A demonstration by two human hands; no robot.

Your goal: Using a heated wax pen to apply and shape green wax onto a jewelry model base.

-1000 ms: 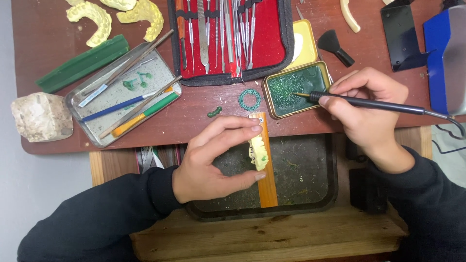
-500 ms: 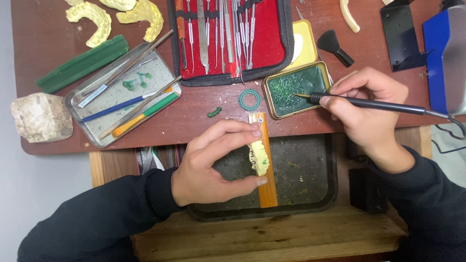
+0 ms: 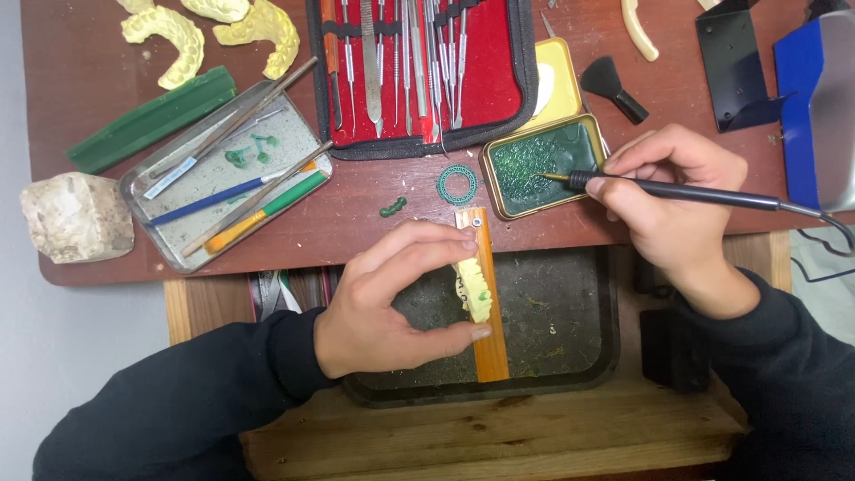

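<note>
Brown table (image 3: 80, 36) carries tools and a black tray (image 3: 570, 347). Left hand (image 3: 392, 303) pinches a yellow cast (image 3: 475, 289) against a wooden strip (image 3: 488, 312) over the tray. Right hand (image 3: 668, 191) grips a pen tool (image 3: 686, 191), its tip in the green wax tin (image 3: 543, 165).

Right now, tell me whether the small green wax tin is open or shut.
Open. The tin shows its green wax, its yellow lid lies behind it, and the right hand's tool tip dips inside.
</note>
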